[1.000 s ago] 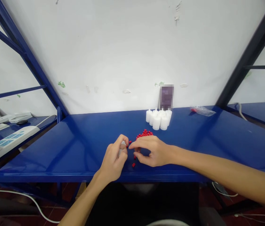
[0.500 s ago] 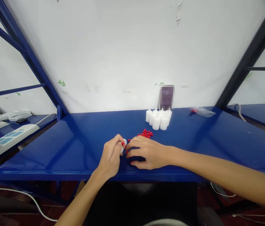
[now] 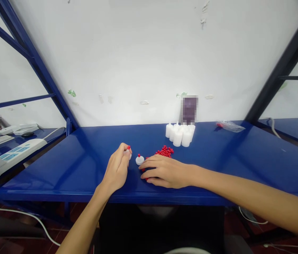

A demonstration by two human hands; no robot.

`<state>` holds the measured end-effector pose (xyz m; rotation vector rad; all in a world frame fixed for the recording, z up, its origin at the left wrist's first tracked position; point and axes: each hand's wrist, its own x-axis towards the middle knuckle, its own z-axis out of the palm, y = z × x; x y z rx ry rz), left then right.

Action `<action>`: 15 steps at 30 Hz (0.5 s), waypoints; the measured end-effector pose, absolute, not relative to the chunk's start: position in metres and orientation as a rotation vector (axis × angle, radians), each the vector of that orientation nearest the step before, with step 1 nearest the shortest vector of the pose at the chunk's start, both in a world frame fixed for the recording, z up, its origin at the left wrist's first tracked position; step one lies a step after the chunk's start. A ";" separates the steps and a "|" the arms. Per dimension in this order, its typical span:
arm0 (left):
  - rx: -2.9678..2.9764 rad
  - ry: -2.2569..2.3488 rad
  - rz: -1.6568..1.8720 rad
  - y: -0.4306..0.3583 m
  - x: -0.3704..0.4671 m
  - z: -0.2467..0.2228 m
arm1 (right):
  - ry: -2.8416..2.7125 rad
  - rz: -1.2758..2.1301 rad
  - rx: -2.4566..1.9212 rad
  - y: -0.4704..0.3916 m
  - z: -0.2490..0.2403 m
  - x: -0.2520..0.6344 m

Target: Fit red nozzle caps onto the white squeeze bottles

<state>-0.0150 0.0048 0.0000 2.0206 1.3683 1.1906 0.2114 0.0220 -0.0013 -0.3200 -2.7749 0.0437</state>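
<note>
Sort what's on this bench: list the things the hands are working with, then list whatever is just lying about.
In hand:
left hand pinching a small white piece with a red tip
right hand beside the white cap with a red tip
red beads
white candle shells

Lying about:
clear plastic bag
power strip

The blue bench (image 3: 217, 165) carries a cluster of white candles (image 3: 180, 134) near the wall. A pile of red beads (image 3: 165, 151) lies before them, one white capped piece (image 3: 139, 160) beside it, a clear bag (image 3: 229, 125) farther right.

Our left hand (image 3: 117, 169) curls, fingertips pinched together; our right hand (image 3: 164, 171) lies flat, palm down, forearm stretched rightward.
</note>
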 end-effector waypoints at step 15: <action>2.146 1.562 1.074 0.011 -0.014 -0.002 | -2.719 0.115 -0.431 0.031 -0.003 0.211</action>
